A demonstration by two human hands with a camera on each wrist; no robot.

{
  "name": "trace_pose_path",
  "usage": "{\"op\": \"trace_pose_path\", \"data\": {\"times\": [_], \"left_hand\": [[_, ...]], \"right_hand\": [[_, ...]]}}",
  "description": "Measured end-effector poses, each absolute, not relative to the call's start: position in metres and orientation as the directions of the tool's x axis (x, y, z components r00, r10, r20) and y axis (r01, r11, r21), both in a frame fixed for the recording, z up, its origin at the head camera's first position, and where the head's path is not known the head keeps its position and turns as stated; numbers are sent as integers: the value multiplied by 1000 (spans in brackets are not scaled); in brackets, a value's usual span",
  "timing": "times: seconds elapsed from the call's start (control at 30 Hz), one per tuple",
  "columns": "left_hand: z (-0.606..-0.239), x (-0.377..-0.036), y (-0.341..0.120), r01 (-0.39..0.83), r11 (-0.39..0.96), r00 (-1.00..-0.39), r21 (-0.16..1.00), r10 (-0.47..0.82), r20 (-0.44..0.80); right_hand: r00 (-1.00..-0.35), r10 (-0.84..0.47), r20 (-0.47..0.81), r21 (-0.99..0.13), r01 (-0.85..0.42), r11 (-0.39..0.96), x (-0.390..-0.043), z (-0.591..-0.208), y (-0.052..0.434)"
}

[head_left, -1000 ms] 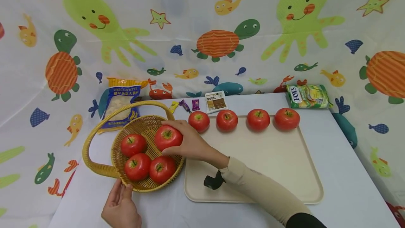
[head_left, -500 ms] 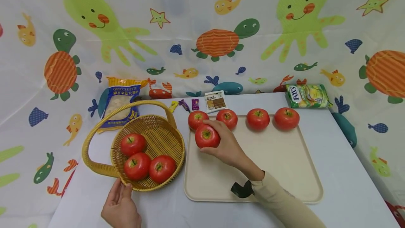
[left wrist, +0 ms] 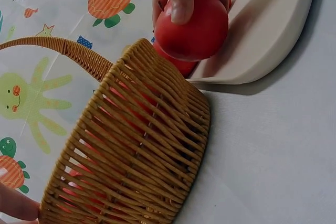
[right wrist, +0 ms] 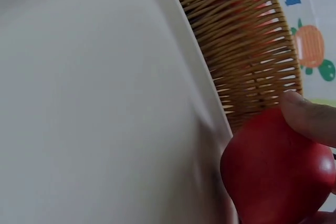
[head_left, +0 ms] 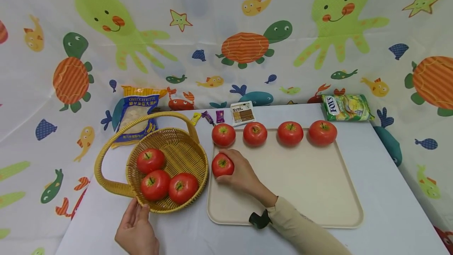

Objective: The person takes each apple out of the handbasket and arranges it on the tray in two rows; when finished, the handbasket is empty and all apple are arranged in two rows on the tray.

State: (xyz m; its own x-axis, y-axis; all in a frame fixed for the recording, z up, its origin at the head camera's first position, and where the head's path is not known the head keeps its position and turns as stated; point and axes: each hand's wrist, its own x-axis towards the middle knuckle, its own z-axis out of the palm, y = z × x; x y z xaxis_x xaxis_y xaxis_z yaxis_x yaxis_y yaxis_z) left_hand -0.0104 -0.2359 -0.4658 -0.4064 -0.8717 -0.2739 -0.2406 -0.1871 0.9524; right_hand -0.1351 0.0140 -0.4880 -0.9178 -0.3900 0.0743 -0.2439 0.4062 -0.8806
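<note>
My right hand (head_left: 243, 173) grips a red apple (head_left: 222, 166) over the left side of the beige tray (head_left: 290, 192), below the row of apples at its far edge. Thumb and fingers lie on opposite sides of this apple (right wrist: 275, 169) in the right wrist view; whether it touches the tray, I cannot tell. At the near rim of the wicker basket (head_left: 203, 176), my left hand (head_left: 138, 225) pinches the edge between thumb and fingers. Inside the basket sit three red apples (head_left: 155, 185), grouped at its left and front. Basket slats (left wrist: 142, 145) fill much of the left wrist view.
Several apples (head_left: 290, 133) line the tray's back edge. Behind them are a white-and-brown packet (head_left: 242, 113), small wrapped candies (head_left: 220, 116) and a green Fox's bag (head_left: 346, 108). A blue-and-yellow pasta bag (head_left: 138, 115) lies behind the basket, whose tall handle (head_left: 116, 137) arches upward.
My right hand has taken an apple out of the basket, moved right over the tray, then brought it slightly nearer and lower. My left hand has stayed at the basket rim.
</note>
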Motion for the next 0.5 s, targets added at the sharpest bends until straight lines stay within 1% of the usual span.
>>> {"op": "trace_pose_path", "data": {"times": [0.27, 0.5], "left_hand": [[-468, -11, -236, -255, -203, -400, 945, -868, -294], [-467, -12, -236, -266, -201, -399, 943, -868, -297]], "right_hand": [[-918, -395, 30, -891, -204, 406, -137, -494, 7], [-906, -421, 35, -884, -225, 410, -136, -496, 5]]}}
